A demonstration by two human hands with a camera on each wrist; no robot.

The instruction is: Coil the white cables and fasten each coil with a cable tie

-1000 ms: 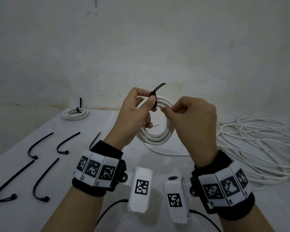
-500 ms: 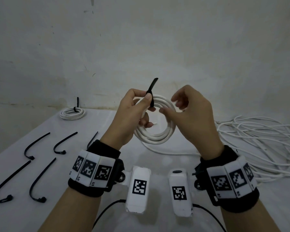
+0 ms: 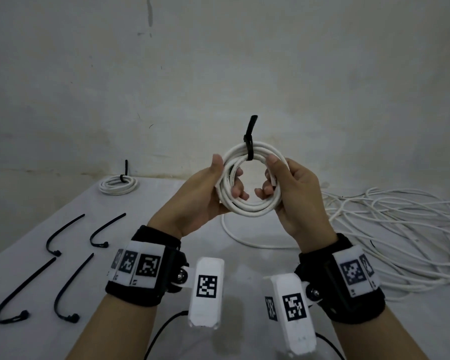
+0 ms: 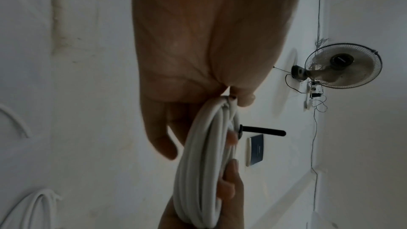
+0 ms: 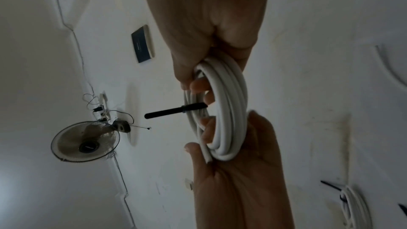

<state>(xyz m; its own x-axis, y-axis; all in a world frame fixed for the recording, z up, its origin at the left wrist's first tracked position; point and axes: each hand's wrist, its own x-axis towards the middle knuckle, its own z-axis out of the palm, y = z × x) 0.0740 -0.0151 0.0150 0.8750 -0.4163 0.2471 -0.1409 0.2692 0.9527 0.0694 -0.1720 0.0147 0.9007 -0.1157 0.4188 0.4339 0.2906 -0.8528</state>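
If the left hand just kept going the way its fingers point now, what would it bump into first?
Probably the right hand. The left hand grips the coil by its left side, fingers curling through the ring toward the right hand's fingertips opposite. Depth between them is unclear.

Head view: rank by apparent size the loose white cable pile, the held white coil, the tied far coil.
1. Loose white cable pile, largest.
2. Held white coil, gripped by left hand and right hand.
3. Tied far coil, smallest, though being farther from the camera shrinks it; real size against the held coil is unsure.
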